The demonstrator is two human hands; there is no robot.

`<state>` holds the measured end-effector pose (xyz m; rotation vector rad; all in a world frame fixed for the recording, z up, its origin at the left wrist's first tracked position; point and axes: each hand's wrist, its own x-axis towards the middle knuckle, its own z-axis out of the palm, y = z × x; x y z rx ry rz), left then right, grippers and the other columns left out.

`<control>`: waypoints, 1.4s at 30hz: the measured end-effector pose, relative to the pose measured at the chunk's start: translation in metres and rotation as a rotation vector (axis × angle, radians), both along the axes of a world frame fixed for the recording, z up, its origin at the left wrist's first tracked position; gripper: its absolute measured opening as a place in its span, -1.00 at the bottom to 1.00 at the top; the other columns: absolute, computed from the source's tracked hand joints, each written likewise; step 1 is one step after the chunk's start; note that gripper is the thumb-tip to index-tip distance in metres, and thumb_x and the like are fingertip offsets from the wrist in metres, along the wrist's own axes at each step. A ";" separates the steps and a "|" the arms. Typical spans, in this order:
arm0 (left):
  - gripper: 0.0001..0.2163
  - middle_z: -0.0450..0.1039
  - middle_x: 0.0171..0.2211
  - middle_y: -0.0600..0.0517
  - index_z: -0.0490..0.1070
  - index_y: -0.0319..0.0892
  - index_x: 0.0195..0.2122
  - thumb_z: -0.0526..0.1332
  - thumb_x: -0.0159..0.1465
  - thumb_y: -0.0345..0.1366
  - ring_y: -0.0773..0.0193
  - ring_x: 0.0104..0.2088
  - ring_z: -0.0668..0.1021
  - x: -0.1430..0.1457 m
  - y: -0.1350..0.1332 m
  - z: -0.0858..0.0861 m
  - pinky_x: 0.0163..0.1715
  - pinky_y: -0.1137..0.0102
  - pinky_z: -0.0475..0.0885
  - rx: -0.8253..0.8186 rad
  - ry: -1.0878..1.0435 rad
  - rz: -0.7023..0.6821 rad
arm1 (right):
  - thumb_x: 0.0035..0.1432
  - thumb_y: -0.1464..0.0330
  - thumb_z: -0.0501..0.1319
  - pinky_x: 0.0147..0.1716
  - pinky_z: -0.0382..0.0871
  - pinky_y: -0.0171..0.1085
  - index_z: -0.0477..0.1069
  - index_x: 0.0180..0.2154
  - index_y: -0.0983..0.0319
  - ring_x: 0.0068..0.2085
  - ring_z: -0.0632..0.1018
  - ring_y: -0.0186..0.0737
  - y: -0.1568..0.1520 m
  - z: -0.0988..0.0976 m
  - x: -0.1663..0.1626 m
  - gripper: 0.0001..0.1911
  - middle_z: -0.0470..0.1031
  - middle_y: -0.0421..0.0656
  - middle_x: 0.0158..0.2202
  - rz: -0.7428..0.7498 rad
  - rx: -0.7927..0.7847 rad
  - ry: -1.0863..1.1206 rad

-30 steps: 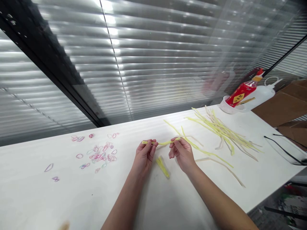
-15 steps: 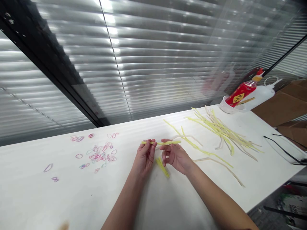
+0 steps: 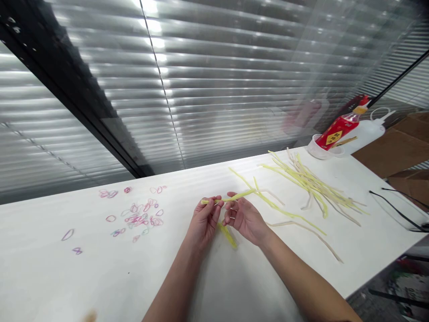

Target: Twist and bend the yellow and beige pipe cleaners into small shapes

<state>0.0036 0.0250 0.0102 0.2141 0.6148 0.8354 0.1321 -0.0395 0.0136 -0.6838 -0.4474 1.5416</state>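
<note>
A yellow pipe cleaner runs across between my two hands above the table, its right end angled up. My left hand is closed, pinching it near its left end between thumb and fingers. My right hand has thumb and finger closed on its middle, the other fingers curled loosely below. Beneath the hands lies a short yellow bundle, partly covered by my fingers. Just right of my right hand, long yellow pipe cleaners and a beige one lie loose on the table.
Colourful rubber bands are scattered over the white table at left. More yellow and beige pipe cleaners lie in a pile at right. Behind them a red bottle stands in a plastic bowl. Eyeglasses rest at the right edge.
The pipe cleaner in my hands has tilted, its right end higher and slightly farther right. My left hand has shifted slightly right, and my hands are closer together.
</note>
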 end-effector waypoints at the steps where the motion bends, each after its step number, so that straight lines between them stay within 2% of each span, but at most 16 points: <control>1: -0.91 0.51 -0.27 0.00 0.40 -0.28 -0.46 0.33 0.09 -0.46 0.42 -0.37 0.61 0.000 0.000 0.000 -0.38 0.66 0.52 0.016 0.005 -0.002 | 0.11 0.17 0.24 -0.36 0.41 -0.23 0.35 -0.13 0.12 -0.43 0.51 -0.32 0.000 -0.001 -0.001 -0.71 0.49 -0.26 -0.34 -0.016 0.002 0.000; 5: -0.86 0.52 -0.26 0.01 0.41 -0.27 -0.47 0.39 0.01 -0.42 0.40 -0.37 0.61 0.000 -0.001 0.000 -0.37 0.65 0.53 0.058 0.031 -0.014 | 0.13 0.24 0.24 -0.35 0.40 -0.27 0.35 -0.19 0.13 -0.44 0.52 -0.33 0.001 -0.004 -0.002 -0.79 0.49 -0.27 -0.37 -0.075 0.006 -0.040; 11: -0.83 0.53 -0.38 0.03 0.45 -0.26 -0.42 0.41 -0.03 -0.43 0.38 -0.37 0.61 0.001 -0.001 -0.001 -0.36 0.65 0.52 0.064 0.056 -0.033 | 0.11 0.24 0.27 -0.33 0.40 -0.26 0.36 -0.21 0.14 -0.45 0.53 -0.34 0.001 -0.005 -0.001 -0.79 0.52 -0.26 -0.38 -0.132 -0.012 -0.075; 15: -0.81 0.54 -0.40 0.04 0.46 -0.26 -0.43 0.43 -0.06 -0.43 0.38 -0.38 0.61 0.001 -0.001 0.000 -0.36 0.64 0.52 0.090 0.072 -0.030 | 0.09 0.25 0.28 -0.31 0.40 -0.25 0.38 -0.22 0.15 -0.45 0.54 -0.33 0.002 -0.004 -0.001 -0.78 0.56 -0.24 -0.36 -0.160 -0.017 -0.074; 21: -0.80 0.55 -0.43 0.01 0.49 -0.26 -0.39 0.42 -0.04 -0.38 0.33 -0.33 0.61 0.001 -0.004 -0.001 -0.30 0.58 0.51 0.171 0.159 -0.046 | 0.05 0.24 0.32 -0.29 0.41 -0.23 0.41 -0.25 0.18 -0.45 0.55 -0.32 0.003 -0.004 -0.001 -0.76 0.58 -0.21 -0.35 -0.217 -0.056 -0.097; 27: -0.77 0.55 -0.46 -0.01 0.50 -0.25 -0.32 0.40 0.00 -0.30 0.35 -0.37 0.60 0.002 -0.003 0.002 -0.33 0.56 0.49 0.213 0.185 -0.035 | 0.02 0.25 0.34 -0.30 0.44 -0.22 0.41 -0.26 0.20 -0.46 0.55 -0.32 0.003 -0.002 0.000 -0.76 0.59 -0.19 -0.33 -0.253 -0.093 -0.107; 34: -0.82 0.50 -0.54 0.04 0.50 -0.25 -0.40 0.40 0.00 -0.30 0.41 -0.47 0.56 0.003 -0.002 0.001 -0.41 0.59 0.45 0.270 0.259 0.103 | 0.01 0.30 0.35 -0.33 0.47 -0.29 0.45 -0.26 0.20 -0.45 0.59 -0.31 0.003 -0.002 0.003 -0.78 0.61 -0.18 -0.29 -0.280 -0.111 -0.081; 42: -0.88 0.49 -0.53 0.03 0.50 -0.23 -0.39 0.35 0.05 -0.32 0.39 -0.44 0.54 0.002 -0.004 -0.002 -0.38 0.55 0.41 0.330 0.293 0.044 | -0.03 0.25 0.36 -0.38 0.51 -0.29 0.49 -0.28 0.17 -0.46 0.59 -0.30 0.003 -0.004 0.006 -0.77 0.61 -0.19 -0.28 -0.280 -0.103 0.011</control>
